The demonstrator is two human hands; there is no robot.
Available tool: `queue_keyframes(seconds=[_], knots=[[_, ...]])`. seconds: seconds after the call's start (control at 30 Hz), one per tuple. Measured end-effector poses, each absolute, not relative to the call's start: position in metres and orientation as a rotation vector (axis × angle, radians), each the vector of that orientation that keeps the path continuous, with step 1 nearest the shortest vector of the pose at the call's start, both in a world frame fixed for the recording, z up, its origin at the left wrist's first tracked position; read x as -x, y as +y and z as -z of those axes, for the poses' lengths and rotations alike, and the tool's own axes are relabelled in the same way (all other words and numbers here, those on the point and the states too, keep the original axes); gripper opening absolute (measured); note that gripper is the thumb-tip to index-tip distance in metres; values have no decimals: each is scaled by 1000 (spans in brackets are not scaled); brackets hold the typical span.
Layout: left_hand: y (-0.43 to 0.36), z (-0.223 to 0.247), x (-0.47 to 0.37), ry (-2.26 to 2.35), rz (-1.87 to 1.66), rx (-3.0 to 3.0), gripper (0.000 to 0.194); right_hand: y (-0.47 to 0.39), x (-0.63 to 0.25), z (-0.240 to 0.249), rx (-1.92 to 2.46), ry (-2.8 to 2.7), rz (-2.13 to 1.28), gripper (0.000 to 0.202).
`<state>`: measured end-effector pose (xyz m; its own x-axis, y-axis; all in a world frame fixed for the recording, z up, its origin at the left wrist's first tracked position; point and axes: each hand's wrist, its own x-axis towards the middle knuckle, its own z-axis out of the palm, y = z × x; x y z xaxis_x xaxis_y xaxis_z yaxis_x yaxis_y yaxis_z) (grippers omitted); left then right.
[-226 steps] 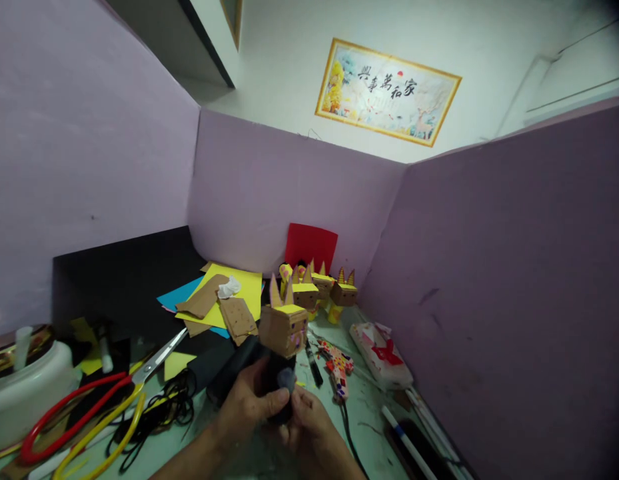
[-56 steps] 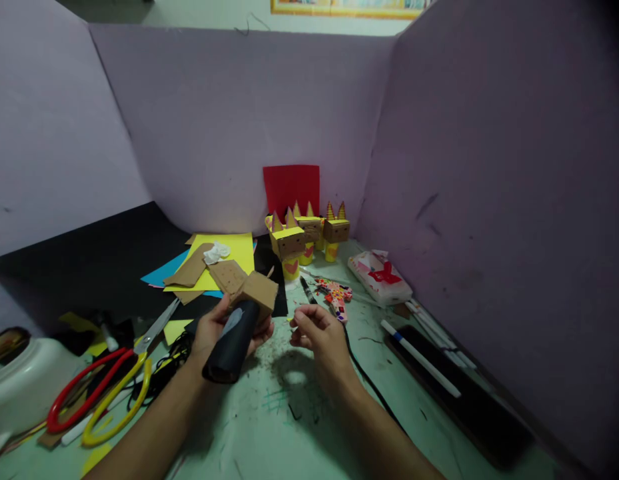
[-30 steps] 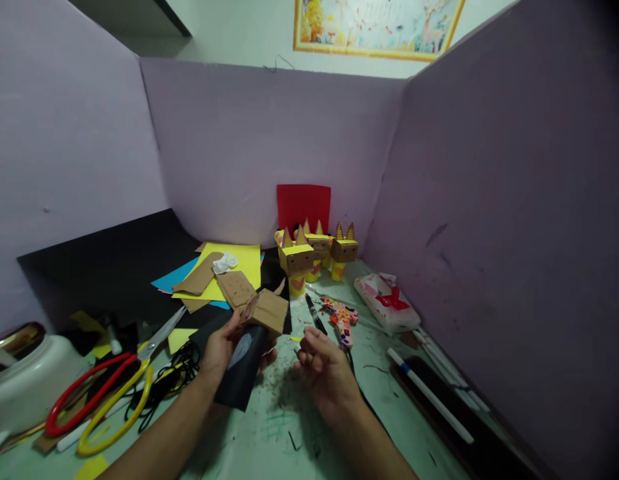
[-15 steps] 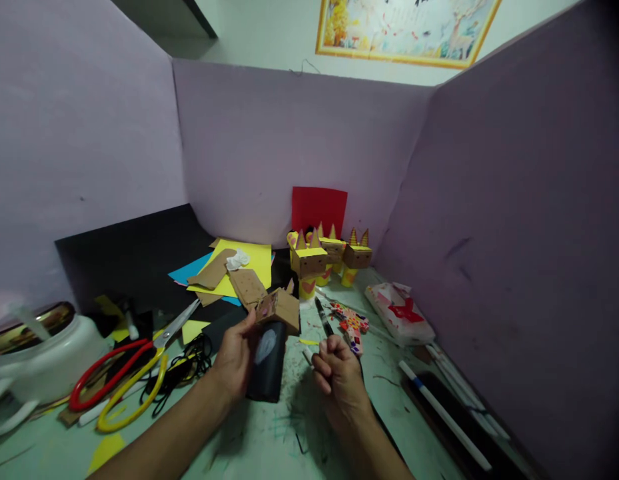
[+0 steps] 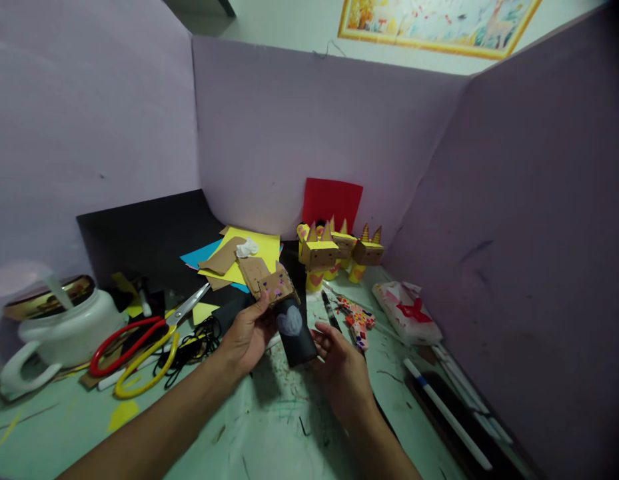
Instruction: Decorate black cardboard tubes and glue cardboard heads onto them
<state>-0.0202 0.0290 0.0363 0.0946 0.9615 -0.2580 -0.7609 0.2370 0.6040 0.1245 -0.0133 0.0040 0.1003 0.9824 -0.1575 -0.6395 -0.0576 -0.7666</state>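
A craft figure with a black paper tube body [image 5: 298, 341] and a cardboard box head [image 5: 278, 285] is in my left hand [image 5: 246, 337], gripped near where head and tube meet. The tube leans, its lower end to the right, and a greyish-white heart is coloured on it. Purple marks dot the head's face. My right hand [image 5: 342, 367] is at the tube's lower end with fingers apart; whether the fingertips touch it I cannot tell. Just beyond that hand a black pen [image 5: 330, 308] lies on the table. Finished-looking yellow figures [image 5: 320, 257] with cardboard heads stand behind.
Scissors [image 5: 172, 327] with red and yellow handles lie left, beside tangled black cord [image 5: 202, 343] and a white teapot-like vessel [image 5: 74, 327]. Coloured paper sheets [image 5: 262, 243] are at the back. A tissue pack [image 5: 406, 313] and a white marker [image 5: 446, 413] are right. Purple panels [image 5: 309, 127] enclose the table.
The figure has turned so its marked face and whole heart show. My right hand has uncurled and come to the tube's lower end. The view has shifted slightly.
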Motion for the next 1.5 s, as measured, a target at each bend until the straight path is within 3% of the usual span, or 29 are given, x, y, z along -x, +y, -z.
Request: queue_keyframes(seconds=[0.3,0.53,0.77,1.07,1.5], knots=[[28,-39,20,639,-1331,-350,18,-20,-114,-3,928,-817,-1426,50],[22,-33,13,616,-1302,-391,15,-21,-110,8,1247,-1232,-1102,13],[24,-27,16,695,-1254,-470,17,-26,-106,6,1279,-1337,-928,12],[24,-20,22,904,-1216,-649,35,-28,-101,6,1275,-1269,-931,18],[23,-26,22,903,-1194,-636,31,-27,-102,3,1233,-1297,-901,23]])
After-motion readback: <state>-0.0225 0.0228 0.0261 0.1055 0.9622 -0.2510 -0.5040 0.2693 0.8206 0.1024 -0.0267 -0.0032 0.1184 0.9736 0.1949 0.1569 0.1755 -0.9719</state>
